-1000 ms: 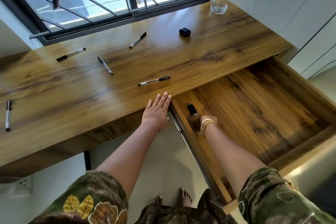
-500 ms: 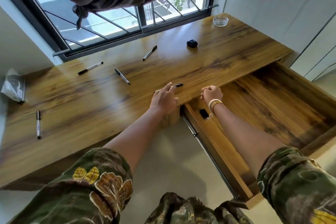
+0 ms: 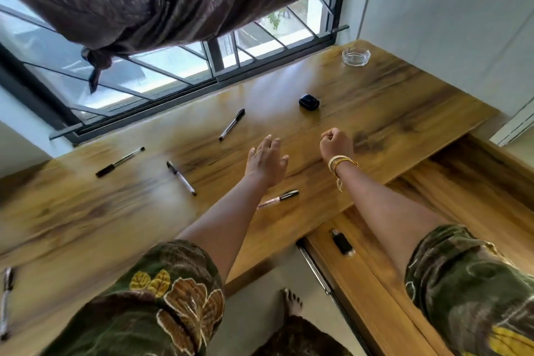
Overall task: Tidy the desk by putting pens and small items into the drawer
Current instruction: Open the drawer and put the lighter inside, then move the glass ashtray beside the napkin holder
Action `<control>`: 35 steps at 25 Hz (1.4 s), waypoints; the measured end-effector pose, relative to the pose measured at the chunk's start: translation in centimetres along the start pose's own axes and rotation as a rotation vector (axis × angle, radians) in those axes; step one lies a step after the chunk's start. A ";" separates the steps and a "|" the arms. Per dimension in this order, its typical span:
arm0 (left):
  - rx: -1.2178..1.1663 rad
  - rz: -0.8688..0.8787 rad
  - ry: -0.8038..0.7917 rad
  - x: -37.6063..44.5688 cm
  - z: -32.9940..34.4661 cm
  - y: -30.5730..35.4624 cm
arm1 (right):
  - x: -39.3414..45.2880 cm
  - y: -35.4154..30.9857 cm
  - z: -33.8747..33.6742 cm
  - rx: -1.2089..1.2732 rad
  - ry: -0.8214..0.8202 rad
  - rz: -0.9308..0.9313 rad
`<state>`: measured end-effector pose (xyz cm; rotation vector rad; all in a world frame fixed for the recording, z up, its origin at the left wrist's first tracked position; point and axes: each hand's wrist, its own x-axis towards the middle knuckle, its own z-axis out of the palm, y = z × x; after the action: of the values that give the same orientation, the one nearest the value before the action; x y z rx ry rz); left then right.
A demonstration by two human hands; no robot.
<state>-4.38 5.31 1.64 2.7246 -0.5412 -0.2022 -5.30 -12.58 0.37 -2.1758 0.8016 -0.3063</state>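
Note:
Several black-capped pens lie on the wooden desk: one near the window, one at the left, one in the middle, one under my left forearm, and one at the far left edge. A small black case sits further back. My left hand hovers over the desk with fingers spread and nothing in it. My right hand, with bangles at the wrist, is curled into a fist above the desk. The drawer stands pulled out at the right, with a small black lighter in its near left corner.
A glass ashtray stands at the desk's far right corner. A barred window runs behind the desk, and a knotted dark curtain hangs over it. A white wall closes the right side. My bare foot is on the floor below.
Both hands have moved away from the drawer and the desk's front edge, out over the desktop toward the window. The black lighter stays in the drawer. The camera has tilted up.

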 end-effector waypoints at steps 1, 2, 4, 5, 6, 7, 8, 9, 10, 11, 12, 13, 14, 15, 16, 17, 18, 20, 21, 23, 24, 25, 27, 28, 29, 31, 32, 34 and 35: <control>-0.015 -0.009 -0.018 1.8 0.2 0.1 | 2.1 -0.3 0.4 -0.002 0.023 0.012; -0.017 -0.012 -0.033 3.4 0.5 0.2 | 4.2 -0.5 0.8 -0.002 0.047 0.020; -0.005 -0.011 -0.067 7.6 1.2 0.2 | 9.1 -1.0 1.7 -0.003 0.073 0.036; -0.004 -0.021 -0.087 9.8 1.4 0.1 | 11.4 -1.4 2.1 -0.010 0.074 0.036; -0.005 -0.033 -0.104 12.0 1.6 0.1 | 13.7 -1.7 2.4 -0.021 0.075 0.035; 0.000 -0.041 -0.117 14.2 1.8 0.1 | 16.0 -2.0 2.7 -0.035 0.074 0.035; 0.005 -0.038 -0.122 16.1 2.2 0.2 | 18.0 -2.2 3.0 -0.051 0.069 0.035; 0.004 -0.032 -0.115 17.4 2.5 0.3 | 19.8 -2.3 3.2 -0.069 0.064 0.032; -0.004 -0.029 -0.094 18.4 2.8 0.2 | 21.3 -2.3 3.3 -0.088 0.065 0.027; -0.007 -0.028 -0.068 19.8 3.2 -0.1 | 23.1 -2.4 3.4 -0.108 0.072 0.027; 0.010 -0.024 -0.037 20.8 3.5 -0.6 | 24.5 -2.5 3.5 -0.124 0.081 0.026; 0.053 -0.013 -0.005 21.3 3.6 -1.3 | 25.5 -2.5 3.5 -0.148 0.084 0.015; 0.103 0.002 0.013 22.1 3.8 -1.8 | 26.9 -2.6 3.6 -0.190 0.083 0.006; 0.140 0.018 0.021 22.9 3.9 -2.2 | 28.5 -2.7 3.5 -0.248 0.077 0.002; 0.158 0.033 0.024 23.7 4.0 -2.5 | 30.0 -2.8 3.4 -0.318 0.068 0.007; 0.165 0.036 0.028 24.3 4.2 -2.6 | 31.3 -2.8 3.2 -0.383 0.055 0.016; 0.175 0.033 0.037 24.6 4.2 -2.7 | 32.5 -2.8 3.1 -0.426 0.046 0.031; 0.192 0.034 0.037 25.4 4.3 -2.9 | 34.9 -2.8 3.2 -0.420 0.059 0.082; 0.189 0.028 0.035 25.6 4.3 -3.0 | 35.8 -2.7 3.3 -0.406 0.061 0.100; 0.194 0.022 0.041 25.8 4.3 -3.0 | 37.2 -2.6 3.4 -0.382 0.058 0.129; 0.194 0.020 0.043 26.0 4.3 -3.0 | 37.6 -2.7 3.5 -0.375 0.070 0.137; 0.191 0.020 0.043 26.3 4.3 -3.1 | 37.9 -2.6 3.8 -0.361 0.099 0.142; 0.196 0.019 0.042 26.4 4.3 -3.2 | 37.7 -2.6 4.5 -0.329 0.133 0.139; 0.199 0.020 0.042 26.5 4.4 -3.3 | 37.3 -2.6 4.8 -0.308 0.137 0.128; 0.197 0.021 0.044 26.4 4.4 -3.3 | 37.0 -2.6 5.0 -0.297 0.146 0.111; 0.185 0.021 0.057 26.3 4.3 -3.3 | 36.5 -2.4 5.3 -0.308 0.167 0.088; 0.158 0.019 0.065 26.3 4.3 -3.2 | 36.1 -2.1 5.2 -0.322 0.162 0.089; 0.094 0.022 0.083 26.1 4.1 -3.0 | 34.8 -1.5 5.1 -0.264 0.180 0.071; 0.067 0.029 0.097 26.0 3.9 -3.1 | 33.8 -1.7 5.0 -0.211 0.195 0.052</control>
<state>19.69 -3.49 -4.95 2.7723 -0.5693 -0.0444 23.77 -30.24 -3.07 -2.3418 1.0377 -0.4290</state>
